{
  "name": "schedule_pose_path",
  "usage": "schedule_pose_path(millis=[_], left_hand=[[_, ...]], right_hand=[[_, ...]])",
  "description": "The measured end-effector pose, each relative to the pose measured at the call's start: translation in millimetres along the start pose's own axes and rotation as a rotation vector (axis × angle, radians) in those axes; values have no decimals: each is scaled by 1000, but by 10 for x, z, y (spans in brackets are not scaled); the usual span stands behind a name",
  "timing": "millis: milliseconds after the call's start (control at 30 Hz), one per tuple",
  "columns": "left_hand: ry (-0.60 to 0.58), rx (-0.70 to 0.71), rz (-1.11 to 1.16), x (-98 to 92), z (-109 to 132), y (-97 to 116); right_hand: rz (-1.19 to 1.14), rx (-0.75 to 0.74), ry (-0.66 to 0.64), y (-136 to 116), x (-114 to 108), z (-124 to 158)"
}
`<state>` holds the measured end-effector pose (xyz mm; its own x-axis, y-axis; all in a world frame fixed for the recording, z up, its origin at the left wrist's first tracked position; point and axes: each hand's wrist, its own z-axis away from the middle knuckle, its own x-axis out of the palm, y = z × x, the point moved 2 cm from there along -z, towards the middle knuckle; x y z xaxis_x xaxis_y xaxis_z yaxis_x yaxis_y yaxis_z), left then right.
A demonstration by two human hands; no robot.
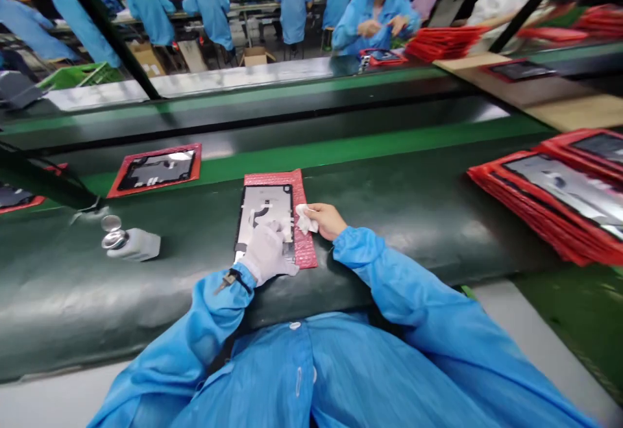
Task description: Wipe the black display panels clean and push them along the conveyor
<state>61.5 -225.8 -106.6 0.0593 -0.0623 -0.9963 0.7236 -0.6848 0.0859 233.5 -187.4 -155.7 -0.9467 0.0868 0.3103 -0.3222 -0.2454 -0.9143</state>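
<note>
A flat device panel [264,217] with a silver back and black cut-outs lies on a pink bubble mat [305,249] on the dark green conveyor belt [73,285]. My left hand [267,254], in a white glove, rests on the panel's lower right part and appears to grip it. My right hand [327,220], bare, pinches a crumpled white cloth [305,219] against the panel's right edge. Left of the mat stands a white solvent bottle [134,244] lying on its side, with a metal top.
A red-framed panel [154,170] lies farther along the belt, and another [14,195] sits at the left edge. Red-edged panels [549,201] are stacked at the right. Across the line, co-workers in blue gowns [374,19] work beside more red stacks.
</note>
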Motion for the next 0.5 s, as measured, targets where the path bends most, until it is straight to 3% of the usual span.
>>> schedule_pose_path(millis=[167, 300, 367, 433, 500], left_hand=[[172, 154, 25, -185, 8, -77], [215, 314, 81, -612, 94, -126], [173, 201, 4, -867, 118, -222], [122, -56, -160, -1118, 127, -406], [188, -296, -233, -1369, 154, -640]], right_hand=[[-207, 58, 56, 57, 14, -16], [-244, 84, 22, 20, 48, 2], [-247, 88, 11, 20, 58, 18], [-247, 90, 16, 33, 59, 33], [-235, 96, 22, 55, 57, 47]])
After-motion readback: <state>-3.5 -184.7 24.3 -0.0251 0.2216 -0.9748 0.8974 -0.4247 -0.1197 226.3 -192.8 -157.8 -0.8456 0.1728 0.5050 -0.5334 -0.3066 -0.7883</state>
